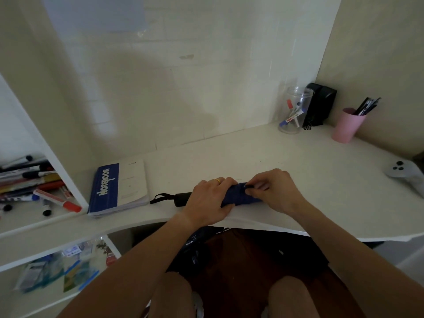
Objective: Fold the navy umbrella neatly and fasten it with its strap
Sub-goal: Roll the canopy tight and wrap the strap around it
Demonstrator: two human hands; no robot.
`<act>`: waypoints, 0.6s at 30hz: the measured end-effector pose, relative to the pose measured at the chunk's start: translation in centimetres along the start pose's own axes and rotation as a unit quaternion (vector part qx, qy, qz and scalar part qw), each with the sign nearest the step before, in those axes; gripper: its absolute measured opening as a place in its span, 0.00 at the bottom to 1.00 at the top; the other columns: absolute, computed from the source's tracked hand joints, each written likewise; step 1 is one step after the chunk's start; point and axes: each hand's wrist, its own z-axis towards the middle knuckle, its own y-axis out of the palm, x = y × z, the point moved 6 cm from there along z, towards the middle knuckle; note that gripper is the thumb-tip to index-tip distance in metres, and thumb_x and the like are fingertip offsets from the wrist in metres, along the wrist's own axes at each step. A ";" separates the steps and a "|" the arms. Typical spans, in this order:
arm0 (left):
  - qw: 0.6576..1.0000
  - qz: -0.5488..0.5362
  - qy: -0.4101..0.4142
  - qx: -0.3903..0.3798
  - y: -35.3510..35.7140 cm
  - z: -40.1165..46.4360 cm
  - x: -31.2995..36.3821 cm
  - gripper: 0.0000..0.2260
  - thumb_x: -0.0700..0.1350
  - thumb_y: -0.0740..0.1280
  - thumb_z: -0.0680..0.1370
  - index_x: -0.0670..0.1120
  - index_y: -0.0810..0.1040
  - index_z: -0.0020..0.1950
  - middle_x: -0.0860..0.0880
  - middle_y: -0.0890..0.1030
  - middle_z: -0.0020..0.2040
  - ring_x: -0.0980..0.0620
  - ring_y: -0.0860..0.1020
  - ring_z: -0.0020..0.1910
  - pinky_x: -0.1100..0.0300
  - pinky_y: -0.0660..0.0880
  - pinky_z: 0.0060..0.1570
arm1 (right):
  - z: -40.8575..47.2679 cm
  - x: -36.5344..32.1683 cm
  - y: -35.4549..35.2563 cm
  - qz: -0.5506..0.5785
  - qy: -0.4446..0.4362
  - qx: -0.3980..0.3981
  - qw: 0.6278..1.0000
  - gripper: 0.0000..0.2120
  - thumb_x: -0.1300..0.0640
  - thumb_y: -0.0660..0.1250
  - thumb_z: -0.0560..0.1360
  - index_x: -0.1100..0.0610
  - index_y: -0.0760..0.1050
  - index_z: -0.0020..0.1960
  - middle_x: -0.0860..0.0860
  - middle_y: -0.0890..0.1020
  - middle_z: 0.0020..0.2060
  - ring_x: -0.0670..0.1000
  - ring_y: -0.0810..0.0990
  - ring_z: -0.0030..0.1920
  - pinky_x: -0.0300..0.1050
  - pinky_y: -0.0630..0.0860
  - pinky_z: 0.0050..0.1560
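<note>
White table (252, 154), near edge: navy umbrella (238, 196) collapsed and rolled, handle toward 9 o'clock. Left hand (210, 200) clamps the bundle; right hand (274, 191) pinches its strap (249, 186). Fastening apparently unfinished

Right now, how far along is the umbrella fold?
Done: the navy umbrella is collapsed and rolled into a compact bundle on the desk. In hand: left hand clamps the roll by the handle; right hand pinches the black strap. Left: fastening the strap; closure not visible.
</note>
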 end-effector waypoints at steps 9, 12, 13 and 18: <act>1.000 0.010 -0.001 0.023 0.0 -0.3 0.2 0.22 0.54 0.71 0.73 0.50 0.74 0.64 0.51 0.81 0.53 0.48 0.80 0.48 0.52 0.77 0.43 | 1.2 0.4 0.3 0.013 0.035 -0.031 0.999 0.06 0.55 0.79 0.67 0.50 0.83 0.42 0.44 0.86 0.33 0.42 0.83 0.37 0.36 0.76 0.40; 0.999 0.018 0.007 0.034 -0.1 -0.4 0.3 0.22 0.53 0.72 0.72 0.49 0.75 0.64 0.50 0.81 0.53 0.48 0.81 0.48 0.52 0.77 0.43 | 1.5 0.6 0.2 0.028 0.047 -0.026 0.998 0.05 0.54 0.78 0.68 0.50 0.83 0.41 0.46 0.86 0.29 0.42 0.83 0.33 0.37 0.78 0.39; 0.999 0.021 0.009 0.039 -0.1 -0.4 0.4 0.22 0.53 0.72 0.72 0.49 0.75 0.64 0.50 0.82 0.53 0.48 0.81 0.48 0.52 0.77 0.43 | 1.6 0.7 0.3 0.036 0.046 -0.026 0.998 0.03 0.54 0.78 0.70 0.50 0.84 0.41 0.46 0.85 0.29 0.42 0.83 0.31 0.37 0.78 0.38; 0.997 0.039 0.031 0.058 -0.1 -0.7 0.7 0.22 0.50 0.74 0.71 0.47 0.77 0.63 0.49 0.82 0.52 0.48 0.80 0.46 0.55 0.75 0.43 | 2.2 1.2 0.3 -0.073 0.033 -0.017 0.997 0.13 0.46 0.76 0.69 0.45 0.82 0.52 0.44 0.83 0.45 0.47 0.80 0.48 0.45 0.78 0.49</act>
